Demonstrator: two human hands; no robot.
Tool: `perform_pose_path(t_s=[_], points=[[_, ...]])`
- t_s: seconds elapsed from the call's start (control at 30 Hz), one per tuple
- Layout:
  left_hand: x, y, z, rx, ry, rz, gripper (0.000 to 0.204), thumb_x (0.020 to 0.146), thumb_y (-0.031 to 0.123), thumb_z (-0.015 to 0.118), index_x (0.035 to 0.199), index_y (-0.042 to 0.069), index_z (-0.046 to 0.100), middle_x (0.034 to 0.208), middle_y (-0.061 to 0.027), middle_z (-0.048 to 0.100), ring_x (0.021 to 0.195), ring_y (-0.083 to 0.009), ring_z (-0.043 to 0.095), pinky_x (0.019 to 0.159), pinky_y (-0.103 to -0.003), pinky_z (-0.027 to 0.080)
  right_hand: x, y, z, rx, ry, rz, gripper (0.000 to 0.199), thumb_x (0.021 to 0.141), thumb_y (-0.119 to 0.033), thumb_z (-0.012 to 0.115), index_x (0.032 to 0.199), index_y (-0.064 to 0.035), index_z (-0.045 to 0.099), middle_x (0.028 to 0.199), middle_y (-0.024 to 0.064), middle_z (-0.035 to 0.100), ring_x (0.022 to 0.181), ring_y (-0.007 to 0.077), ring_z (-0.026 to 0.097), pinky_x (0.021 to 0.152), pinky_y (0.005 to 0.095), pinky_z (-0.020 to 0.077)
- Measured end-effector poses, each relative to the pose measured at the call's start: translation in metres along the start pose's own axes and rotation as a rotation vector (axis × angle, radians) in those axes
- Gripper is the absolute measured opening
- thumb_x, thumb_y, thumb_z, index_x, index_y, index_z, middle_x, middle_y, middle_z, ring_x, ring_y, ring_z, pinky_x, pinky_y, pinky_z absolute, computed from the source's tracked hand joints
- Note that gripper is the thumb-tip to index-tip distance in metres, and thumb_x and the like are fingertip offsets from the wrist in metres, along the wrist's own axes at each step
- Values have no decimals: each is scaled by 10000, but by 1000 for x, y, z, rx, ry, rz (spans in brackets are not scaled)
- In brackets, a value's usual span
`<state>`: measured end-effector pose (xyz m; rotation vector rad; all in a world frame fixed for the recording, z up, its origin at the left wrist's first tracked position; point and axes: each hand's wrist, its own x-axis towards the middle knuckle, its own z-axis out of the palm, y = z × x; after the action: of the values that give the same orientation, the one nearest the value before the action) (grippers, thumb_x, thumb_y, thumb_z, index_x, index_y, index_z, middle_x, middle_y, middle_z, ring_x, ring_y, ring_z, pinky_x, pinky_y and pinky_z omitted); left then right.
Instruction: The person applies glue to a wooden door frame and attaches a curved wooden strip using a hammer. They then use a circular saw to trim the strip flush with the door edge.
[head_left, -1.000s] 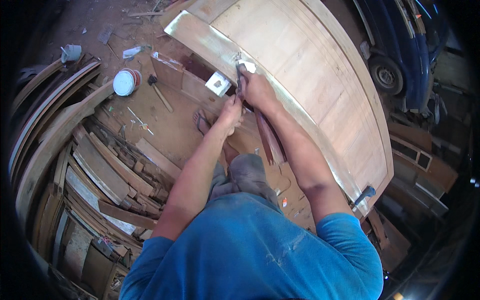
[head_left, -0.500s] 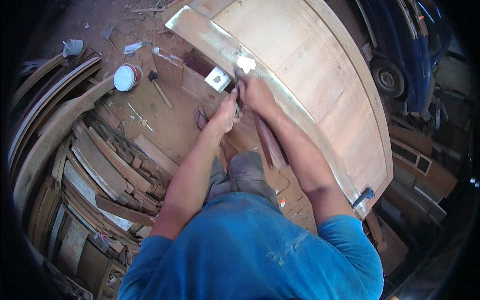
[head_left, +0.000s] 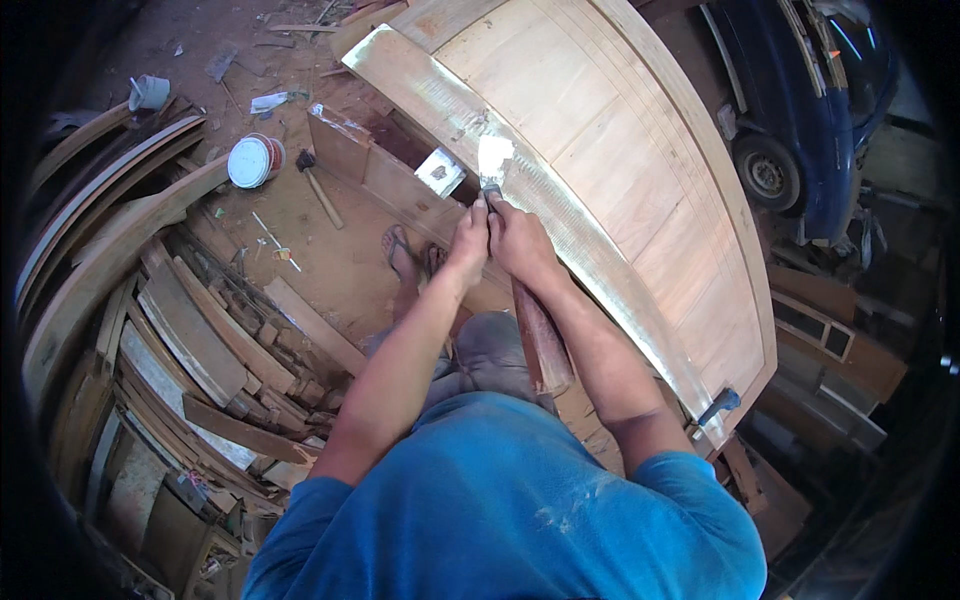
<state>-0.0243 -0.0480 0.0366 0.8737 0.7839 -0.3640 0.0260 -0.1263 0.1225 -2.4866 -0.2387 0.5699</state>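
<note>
A pale curved wooden panel [head_left: 600, 150] lies in front of me, its near edge a long strip [head_left: 560, 215] smeared whitish. On that strip is a bright white patch [head_left: 495, 157] that looks like putty. My right hand [head_left: 522, 240] is closed on a dark-handled tool [head_left: 491, 190], which looks like a putty knife, with its end at the patch. Pressed beside it, my left hand [head_left: 469, 242] is also closed, its fingertips at the same handle; its palm side is hidden. A small white square board [head_left: 440, 172] with a grey smear lies just left of the hands.
A reddish-brown wooden leg [head_left: 540, 340] slants under my right forearm. A blue clamp [head_left: 720, 404] grips the panel's near right end. On the floor are a hammer [head_left: 322, 192] and a white-lidded bucket [head_left: 255, 160]. Stacked curved timber [head_left: 190, 340] fills the left; a blue vehicle [head_left: 790, 120] stands right.
My hands have come together at the tool, the right shifting slightly nearer to me. The white patch looks longer and squarer. The whole view has shifted a little.
</note>
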Motion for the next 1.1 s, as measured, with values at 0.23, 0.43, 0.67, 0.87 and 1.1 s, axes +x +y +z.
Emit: perform_pose_path(t_s=[0.23, 0.43, 0.67, 0.87, 1.1], points=[[-11, -22, 13, -170, 10, 33, 542, 1066, 493, 396, 1335, 50, 556, 1212, -52, 622, 1109, -159, 551, 968, -329, 437, -9, -9, -12, -23, -20, 92, 358, 952, -199, 537, 1219, 9, 651, 975, 326, 663, 952, 483, 652, 857, 510, 522], [-2, -28, 8, -222, -23, 9, 533, 1045, 522, 435, 1261, 59, 587, 1169, -60, 626, 1046, -150, 573, 899, -334, 470, -4, -13, -12, 51, 3, 176, 363, 939, -195, 549, 1211, 20, 657, 954, 346, 653, 938, 493, 649, 850, 515, 520], [-2, -50, -2, -302, -75, -73, 519, 1050, 521, 417, 1302, 83, 538, 1168, -36, 613, 1086, -168, 584, 934, -350, 491, -28, -11, -12, 83, -13, 189, 351, 931, -172, 547, 1205, 13, 664, 975, 348, 648, 960, 498, 640, 864, 515, 515], [-34, -9, 24, -340, -74, -157, 534, 1055, 531, 377, 1364, 111, 492, 1223, -56, 597, 1130, -193, 581, 952, -372, 500, -27, -8, -17, 137, -34, 236, 367, 938, -167, 550, 1244, 11, 649, 1041, 342, 647, 1003, 476, 644, 915, 502, 505], [-7, -17, 21, -261, -158, -138, 549, 1084, 495, 284, 1454, 109, 410, 1372, -104, 533, 1235, -217, 528, 1037, -386, 451, -12, 10, -9, 70, 77, 146, 360, 948, -209, 564, 1244, -29, 659, 1043, 308, 660, 994, 463, 650, 910, 502, 513]])
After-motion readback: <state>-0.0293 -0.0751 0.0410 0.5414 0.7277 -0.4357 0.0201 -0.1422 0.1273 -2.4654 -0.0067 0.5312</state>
